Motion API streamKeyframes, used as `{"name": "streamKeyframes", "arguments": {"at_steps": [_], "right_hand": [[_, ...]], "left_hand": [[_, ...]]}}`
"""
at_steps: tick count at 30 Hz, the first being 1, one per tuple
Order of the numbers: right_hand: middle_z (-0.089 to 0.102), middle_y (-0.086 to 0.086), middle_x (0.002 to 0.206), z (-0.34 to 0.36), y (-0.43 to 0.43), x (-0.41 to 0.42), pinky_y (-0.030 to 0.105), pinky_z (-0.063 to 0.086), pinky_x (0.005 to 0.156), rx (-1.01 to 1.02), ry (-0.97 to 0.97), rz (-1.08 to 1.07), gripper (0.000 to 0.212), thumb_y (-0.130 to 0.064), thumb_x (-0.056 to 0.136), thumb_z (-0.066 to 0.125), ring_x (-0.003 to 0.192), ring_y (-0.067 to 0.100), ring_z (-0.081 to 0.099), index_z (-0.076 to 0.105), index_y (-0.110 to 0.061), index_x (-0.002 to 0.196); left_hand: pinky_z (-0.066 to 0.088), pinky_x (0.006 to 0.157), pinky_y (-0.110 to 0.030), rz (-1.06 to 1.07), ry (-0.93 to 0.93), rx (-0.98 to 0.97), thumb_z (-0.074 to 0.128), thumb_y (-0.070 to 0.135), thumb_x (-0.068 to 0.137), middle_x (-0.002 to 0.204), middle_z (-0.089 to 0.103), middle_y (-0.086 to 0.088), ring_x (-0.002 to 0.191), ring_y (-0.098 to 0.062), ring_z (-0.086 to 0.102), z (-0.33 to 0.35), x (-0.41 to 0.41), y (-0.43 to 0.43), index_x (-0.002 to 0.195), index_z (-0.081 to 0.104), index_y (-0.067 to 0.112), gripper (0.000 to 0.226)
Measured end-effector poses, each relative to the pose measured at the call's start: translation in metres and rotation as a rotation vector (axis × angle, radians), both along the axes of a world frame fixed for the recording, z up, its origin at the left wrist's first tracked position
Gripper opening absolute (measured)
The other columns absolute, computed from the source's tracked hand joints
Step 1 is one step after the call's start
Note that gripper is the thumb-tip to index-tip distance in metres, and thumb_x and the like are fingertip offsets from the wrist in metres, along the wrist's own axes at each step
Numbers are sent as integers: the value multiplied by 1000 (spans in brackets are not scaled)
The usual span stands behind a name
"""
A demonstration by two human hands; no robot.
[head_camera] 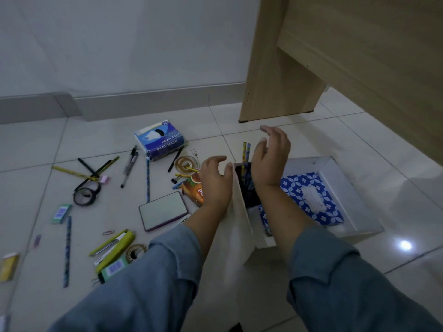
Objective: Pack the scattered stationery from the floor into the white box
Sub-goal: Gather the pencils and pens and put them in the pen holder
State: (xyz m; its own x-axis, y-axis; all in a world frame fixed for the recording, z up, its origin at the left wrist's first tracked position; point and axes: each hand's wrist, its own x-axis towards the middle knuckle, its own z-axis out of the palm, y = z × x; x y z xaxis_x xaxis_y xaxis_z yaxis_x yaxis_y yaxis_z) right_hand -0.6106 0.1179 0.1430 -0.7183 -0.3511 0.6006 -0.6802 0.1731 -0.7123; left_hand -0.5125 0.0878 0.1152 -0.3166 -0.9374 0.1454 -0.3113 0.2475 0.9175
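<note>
head view, tiled floor (36, 144). white box (239, 212) stands on the floor just right of centre, in front of a wooden furniture leg (275, 80). its tall dark slot holds upright pencils (248, 152), tips above the rim. its lower open part holds a blue patterned tissue pack (309, 197)

left hand (215, 185): just beside the box's left wall at the rim, fingers loosely curled, holding nothing; cannot tell whether it touches the wall. right hand (271, 159): above the slot, right of the pencils, fingers relaxed and apart, holding nothing. both forearms in blue sleeves (167, 271)

lying on the floor left of the box: face mask box (159, 140), clear tape roll (185, 165), orange packet (194, 191) partly hidden by the left hand, flat mirror-faced case (164, 210), black tape roll (86, 194), pens (129, 164), yellow pencils (72, 173), blue pencil (148, 180), yellow-green stapler (117, 245), paper clip (109, 233), green staple box (61, 213)
</note>
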Motion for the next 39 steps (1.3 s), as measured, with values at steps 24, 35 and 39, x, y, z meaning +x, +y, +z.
{"name": "streamKeyframes", "arguments": {"at_steps": [24,35,39], "right_hand": [[51,17,132,-113,-138,14,37,44,98,1462,-1,403,36,-18,91,51,120,32,52,53,-10,126],[46,14,133,-124,-128,19,43,34,101,1492,294,500,31,-16,94,43,124,30,43,45,-11,125],[50,13,132,-127,-123,31,43,30,104,1575,295,528,32,-22,95,43,123,29,44,44,-14,126]], "left_hand": [[43,93,-42,103,-693,298,56,19,90,129,43,-22,116,-38,48,-108,116,-165,125,41,0,43],[43,91,-39,85,-720,438,45,5,93,129,45,-24,117,-37,49,-111,121,-166,120,40,-5,30],[42,90,-39,111,-630,434,33,4,96,130,43,-28,115,-40,49,-105,129,-157,121,41,-9,29]]}}
